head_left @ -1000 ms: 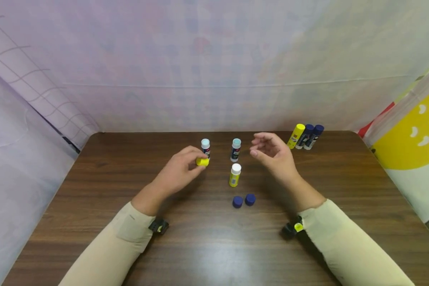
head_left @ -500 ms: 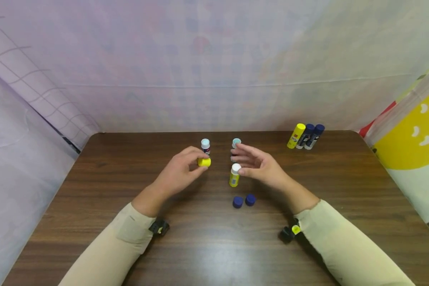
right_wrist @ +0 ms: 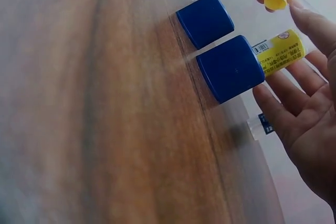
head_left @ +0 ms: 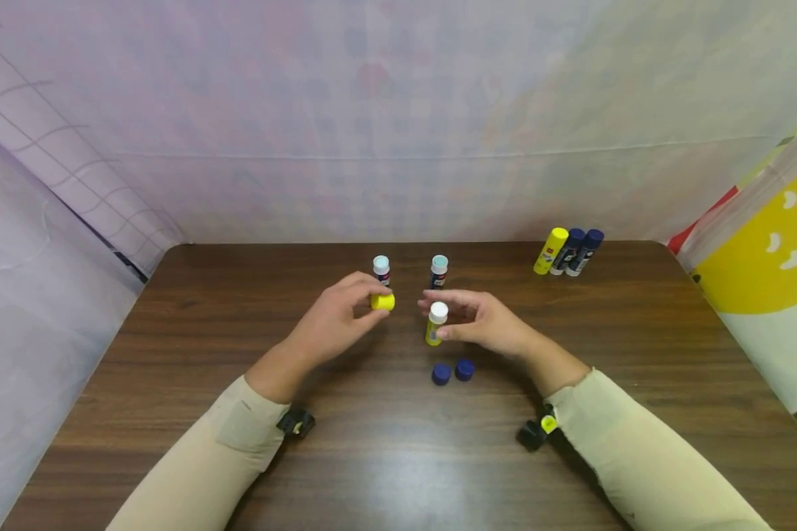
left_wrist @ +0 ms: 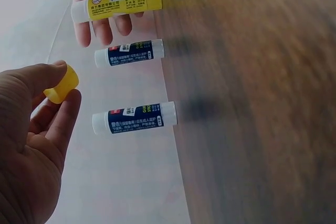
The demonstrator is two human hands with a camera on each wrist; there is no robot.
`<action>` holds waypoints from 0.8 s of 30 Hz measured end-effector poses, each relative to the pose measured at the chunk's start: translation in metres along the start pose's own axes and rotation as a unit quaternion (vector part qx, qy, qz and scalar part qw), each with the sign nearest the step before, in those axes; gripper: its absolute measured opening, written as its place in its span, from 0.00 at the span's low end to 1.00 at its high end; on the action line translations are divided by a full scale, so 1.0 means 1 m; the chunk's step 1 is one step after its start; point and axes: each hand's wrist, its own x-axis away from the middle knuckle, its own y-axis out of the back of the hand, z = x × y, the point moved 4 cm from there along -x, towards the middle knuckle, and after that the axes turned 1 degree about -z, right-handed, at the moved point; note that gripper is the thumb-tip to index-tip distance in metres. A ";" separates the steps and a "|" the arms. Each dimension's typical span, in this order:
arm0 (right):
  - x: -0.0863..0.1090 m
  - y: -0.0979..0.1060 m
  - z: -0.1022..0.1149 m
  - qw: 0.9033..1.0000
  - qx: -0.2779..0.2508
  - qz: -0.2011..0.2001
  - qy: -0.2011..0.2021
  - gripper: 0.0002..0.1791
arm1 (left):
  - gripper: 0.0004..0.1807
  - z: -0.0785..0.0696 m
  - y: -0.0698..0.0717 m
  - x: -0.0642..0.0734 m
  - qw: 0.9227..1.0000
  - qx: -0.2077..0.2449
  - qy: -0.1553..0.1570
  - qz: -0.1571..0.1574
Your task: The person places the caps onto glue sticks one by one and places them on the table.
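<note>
We judged the step in hand to be taking hold of the yellow glue stick (head_left: 433, 329), which stood upright and uncapped on the counter (head_left: 398, 457), its white top bare. Our left grip (head_left: 332, 317) had the yellow cap (head_left: 383, 302) pinched between thumb and fingertips, tilted and held up off the counter, just to the left of the stick. Our right grip (head_left: 491, 321) was spread loosely about the stick, the fingers nearly straight along its far side and the thumb on the near side; we could not tell whether skin met the barrel. As we read it, the next move called for drawing those right fingers and thumb together on the barrel without tipping it, the cap kept steady meanwhile. Care seemed due toward the two blue caps (head_left: 441, 374) (head_left: 465, 369) resting on the near side of the stick, and toward two uncapped navy glue sticks (head_left: 381, 267) (head_left: 439, 269) upright beyond our hands, one of them close behind the right fingers.
</note>
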 end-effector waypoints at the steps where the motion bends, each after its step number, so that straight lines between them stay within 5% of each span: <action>1: 0.000 0.000 -0.001 1.000 -0.002 0.002 -0.002 0.36 | 0.17 0.000 0.000 0.000 1.000 0.002 0.000 0.000; 24: -0.002 -0.003 -0.011 0.999 0.010 -0.007 -0.032 0.29 | 0.17 -0.004 -0.003 0.001 1.000 0.014 -0.004 0.001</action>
